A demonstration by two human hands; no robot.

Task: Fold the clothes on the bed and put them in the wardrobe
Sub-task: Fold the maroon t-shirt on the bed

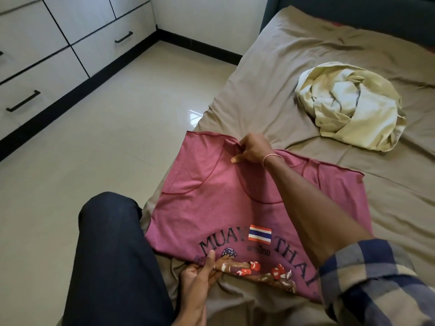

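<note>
Both of your hands held the pink Muay Thai T-shirt (pixel 211 196). Your right hand (pixel 253 149) pinched a gathered fold at its far edge, fingers curled round the cloth. Your left hand (pixel 200 274) gripped the near edge beside the printed figures, thumb on top. The shirt lay print-up across the near corner of the bed (pixel 270 78), just beside your trouser leg (pixel 113 243).

It looked like thin jersey: light, limp and not fragile, likely to sag between your two grips and to drag wrinkles along the sheet rather than slide. The cut edges curled, so you were better off taking it by corners or along a seam, with both grips on one edge so it hung straight.

On your left the shirt reached the edge of the mattress, with the tiled floor (pixel 129 114) below; a fold made that way could have slipped off. To the right and beyond lay bare sheet for spreading and turning. The crumpled pale-yellow garment (pixel 353 104) sat well apart, farther up the bed. The wardrobe (pixel 47 55), its drawers closed, stood across the floor to your left.
</note>
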